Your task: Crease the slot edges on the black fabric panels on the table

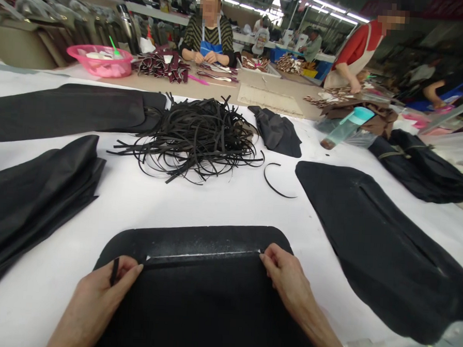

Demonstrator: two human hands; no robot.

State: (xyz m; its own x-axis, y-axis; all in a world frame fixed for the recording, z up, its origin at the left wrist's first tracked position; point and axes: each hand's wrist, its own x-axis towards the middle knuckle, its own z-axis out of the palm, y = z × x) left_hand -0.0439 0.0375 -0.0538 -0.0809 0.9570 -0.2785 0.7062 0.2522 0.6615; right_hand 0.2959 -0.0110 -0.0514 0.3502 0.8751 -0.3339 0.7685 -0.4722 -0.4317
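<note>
A black panel (209, 307) with rounded corners lies in front of me, with a long narrow slot near its far edge through which white shows. A thin black strip (114, 272) pokes out between the fingers of my left hand (103, 291), which is closed in a pinch at the slot's left end. Along the slot's near edge a dark band runs across to my right hand (284, 272). That hand pinches at the slot's right end, its fingertips on the band; the exact grip there is partly hidden.
A heap of black strips (202, 133) lies beyond the panel, with one loose strip (275, 185) beside it. Black panels (379, 238) and folded black sheets (39, 199) flank me on the white table (198, 208). A bottle (346, 129) lies far right. Co-workers (211, 38) work opposite.
</note>
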